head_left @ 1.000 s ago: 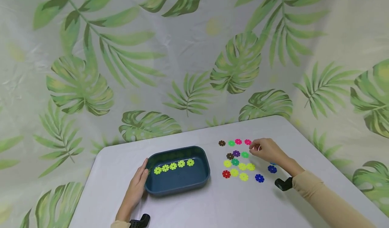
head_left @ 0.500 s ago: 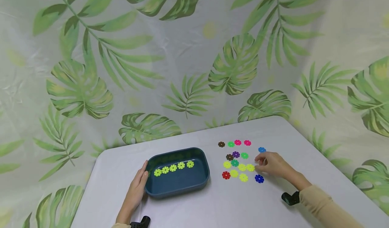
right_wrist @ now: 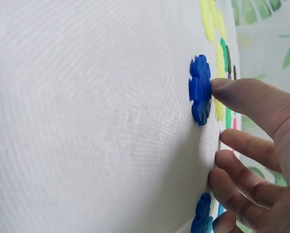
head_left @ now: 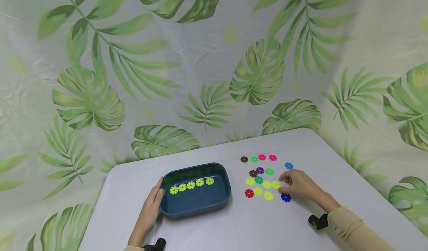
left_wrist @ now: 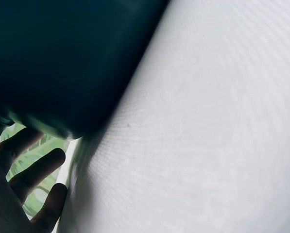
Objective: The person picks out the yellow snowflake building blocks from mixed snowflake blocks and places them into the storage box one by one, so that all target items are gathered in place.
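Note:
My left hand (head_left: 151, 202) rests against the left end of a dark blue rectangular tray (head_left: 195, 207), its fingers fairly straight along the wall. In the left wrist view, several fingers (left_wrist: 37, 167) spread apart beyond the tray's end. Five-like rows aside, several yellow-green flower discs (head_left: 190, 185) lie lined up inside the tray. My right hand (head_left: 302, 186) hovers low over loose discs, thumb and fingers apart. Its thumb is beside a dark blue flower disc (right_wrist: 200, 90); contact is unclear. Another blue disc (right_wrist: 201, 213) lies near the other fingers. A yellow disc (head_left: 275, 184) lies by the fingertips.
Loose flower discs lie right of the tray: red (head_left: 249, 193), purple (head_left: 260, 170), brown (head_left: 244, 159), pink (head_left: 272, 157), green (head_left: 269, 171), light blue (head_left: 288, 165) and several yellow. The white table (head_left: 214, 230) meets a leaf-patterned curtain (head_left: 207, 57) behind.
My right hand has moved from beside the far pink disc toward the near side, by the yellow and dark blue discs. The left hand and the tray stay in place.

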A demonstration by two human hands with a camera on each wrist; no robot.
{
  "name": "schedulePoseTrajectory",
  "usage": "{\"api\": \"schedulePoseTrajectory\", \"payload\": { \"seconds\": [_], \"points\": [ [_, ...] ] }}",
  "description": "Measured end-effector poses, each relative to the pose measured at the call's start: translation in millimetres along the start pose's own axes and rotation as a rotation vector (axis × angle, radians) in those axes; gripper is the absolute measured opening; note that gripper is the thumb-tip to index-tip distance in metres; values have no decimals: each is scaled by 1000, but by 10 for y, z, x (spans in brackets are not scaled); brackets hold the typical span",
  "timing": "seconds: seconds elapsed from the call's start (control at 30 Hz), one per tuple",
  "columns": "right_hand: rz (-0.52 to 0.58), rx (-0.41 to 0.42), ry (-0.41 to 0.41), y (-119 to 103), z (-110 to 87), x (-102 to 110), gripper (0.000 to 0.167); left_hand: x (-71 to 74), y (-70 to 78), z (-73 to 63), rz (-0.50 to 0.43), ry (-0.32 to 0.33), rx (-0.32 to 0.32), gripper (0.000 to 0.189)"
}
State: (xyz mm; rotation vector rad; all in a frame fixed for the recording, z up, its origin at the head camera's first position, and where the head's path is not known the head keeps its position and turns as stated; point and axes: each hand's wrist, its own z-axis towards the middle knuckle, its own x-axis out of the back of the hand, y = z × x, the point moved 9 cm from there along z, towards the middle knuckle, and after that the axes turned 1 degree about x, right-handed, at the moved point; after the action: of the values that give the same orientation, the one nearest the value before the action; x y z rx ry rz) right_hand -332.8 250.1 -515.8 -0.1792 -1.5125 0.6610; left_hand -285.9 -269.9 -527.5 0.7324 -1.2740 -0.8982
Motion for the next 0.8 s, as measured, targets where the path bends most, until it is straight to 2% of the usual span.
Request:
{"api": "schedulePoseTrajectory", "payload": {
  "seconds": [0.8],
  "points": [
    [9,14,19,-48,37,-54,29,15,25,-10,-5,10,9,52]
  ]
}}
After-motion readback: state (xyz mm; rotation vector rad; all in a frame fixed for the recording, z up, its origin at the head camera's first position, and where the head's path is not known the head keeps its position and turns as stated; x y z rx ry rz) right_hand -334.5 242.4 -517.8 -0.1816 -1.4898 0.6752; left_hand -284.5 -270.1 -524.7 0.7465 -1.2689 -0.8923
